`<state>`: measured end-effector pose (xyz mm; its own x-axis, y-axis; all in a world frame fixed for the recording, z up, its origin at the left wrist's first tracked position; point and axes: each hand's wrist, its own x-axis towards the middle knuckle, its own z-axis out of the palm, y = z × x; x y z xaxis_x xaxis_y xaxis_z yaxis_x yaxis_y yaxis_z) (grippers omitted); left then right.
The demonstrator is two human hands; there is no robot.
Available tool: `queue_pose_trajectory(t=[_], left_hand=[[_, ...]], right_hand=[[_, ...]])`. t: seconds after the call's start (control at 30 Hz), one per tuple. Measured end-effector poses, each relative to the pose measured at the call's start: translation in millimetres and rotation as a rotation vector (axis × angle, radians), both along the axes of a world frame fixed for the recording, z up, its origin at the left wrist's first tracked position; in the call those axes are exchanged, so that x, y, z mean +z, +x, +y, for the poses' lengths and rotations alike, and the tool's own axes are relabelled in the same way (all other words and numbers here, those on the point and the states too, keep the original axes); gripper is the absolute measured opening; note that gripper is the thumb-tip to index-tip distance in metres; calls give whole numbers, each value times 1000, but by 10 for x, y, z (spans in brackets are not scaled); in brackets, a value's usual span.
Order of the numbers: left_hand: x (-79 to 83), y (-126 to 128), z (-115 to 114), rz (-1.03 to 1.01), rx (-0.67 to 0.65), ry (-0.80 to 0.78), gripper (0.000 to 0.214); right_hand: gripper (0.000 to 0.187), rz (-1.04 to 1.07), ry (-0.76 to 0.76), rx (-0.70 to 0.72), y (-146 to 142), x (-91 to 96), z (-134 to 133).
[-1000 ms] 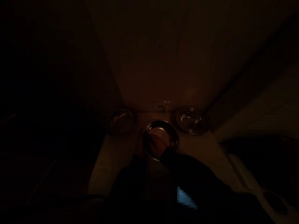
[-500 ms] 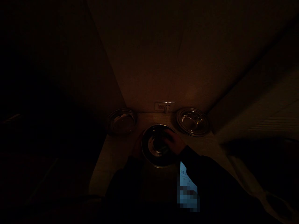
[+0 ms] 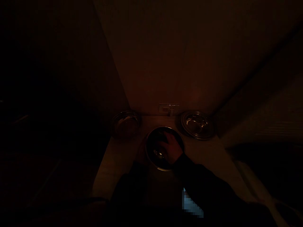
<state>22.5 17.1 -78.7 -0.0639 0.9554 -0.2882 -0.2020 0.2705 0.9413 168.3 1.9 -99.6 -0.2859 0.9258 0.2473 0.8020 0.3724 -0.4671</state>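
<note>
In very dim light, a round, shiny metal dish (image 3: pixel 159 168) is at the middle of a wooden tabletop. My left hand (image 3: pixel 140 149) is a faint shape against the dish's left rim; its fingers are lost in the dark. Reaching in over the right side is my right hand (image 3: pixel 172 148), its fingers bent down inside the dish and the thumb towards the middle. Something dark seems to lie under those fingers, too dim to name. A bright reflection shows on the metal below the thumb.
Another metal dish (image 3: pixel 126 126) stands at the back left. Several nested metal dishes (image 3: pixel 197 126) sit at the back right. A wall socket (image 3: pixel 168 109) with a plug is behind the table (image 3: pixel 113 164). A lit screen (image 3: pixel 191 205), partly blurred, shows below my right forearm.
My right hand has shifted down and left, further over the middle of the dish. The forearm now covers more of the lit screen. The view has moved slightly, and the picture is darker.
</note>
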Motion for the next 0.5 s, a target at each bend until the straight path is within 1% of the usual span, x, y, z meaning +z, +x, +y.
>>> queue_pose_trajectory(t=[0.1,0.2,0.3,0.37,0.4,0.5], left_hand=[[-2,-67,-38,70,40,-1,30],[-68,-71,-30,112,70,1,28],[-122,-42,-6,17,52,-15,27],[-143,-38,5,-57,46,-11,27],[-153,-41,9,-76,45,-2,24],[-203,-51,25,-95,30,29,21]], right_hand=[[37,-36,-112,33,-40,-16,-95],[45,23,-182,59,-19,-22,-119],[40,130,-216,34,43,-17,-57],[36,159,-222,-6,90,5,14],[39,156,-222,-30,110,25,54],[60,62,-227,-101,135,116,175]])
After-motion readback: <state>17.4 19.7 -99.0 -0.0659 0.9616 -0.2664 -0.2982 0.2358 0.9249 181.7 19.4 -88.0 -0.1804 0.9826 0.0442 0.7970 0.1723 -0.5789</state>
